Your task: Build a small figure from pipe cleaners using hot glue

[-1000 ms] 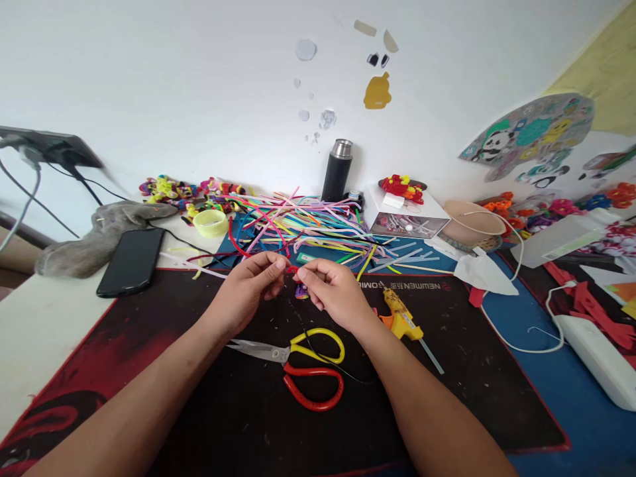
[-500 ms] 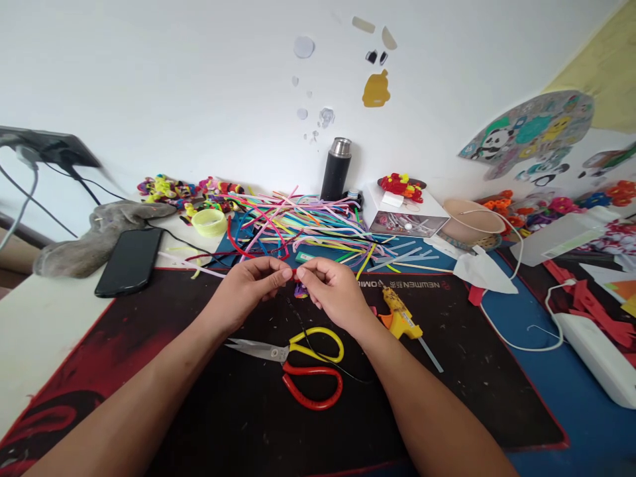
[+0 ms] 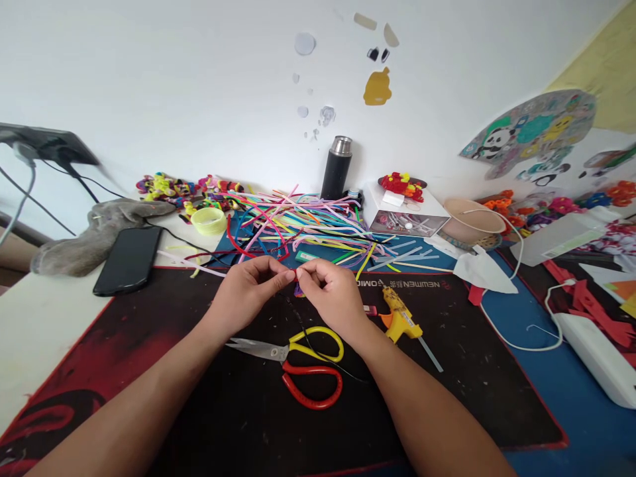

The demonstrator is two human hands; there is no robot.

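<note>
1. Head view: the left hand (image 3: 248, 291) and the right hand (image 3: 332, 291) meet over the upper middle of a black desk mat with red edging and red patterning (image 3: 462, 397).
2. Left fingers: thumb and forefinger are narrowed to a pinch on a tiny bright-red fuzzy piece (image 3: 297, 272), mostly hidden by the fingertips.
3. Right fingers: thumb and forefinger pinch the same red piece from the other side; the remaining fingers curl inward.
4. The red piece sits between the two sets of fingertips, with a small purple fuzzy bit (image 3: 298, 290) showing just beneath; whether they are joined I cannot tell.
5. Below the hands lie metal scissors with one yellow and one red handle (image 3: 276, 352), blades pointing left, a thin black cord crossing the handles.
6. Beside the right wrist lies a yellow glue gun with an orange trigger (image 3: 401, 321), a translucent glue stick (image 3: 431, 354) protruding from its rear.
7. Beyond the hands spreads a heap of multicoloured fuzzy pipe cleaners (image 3: 303, 225), near an upright black bottle with a silver cap (image 3: 336, 171).
</note>
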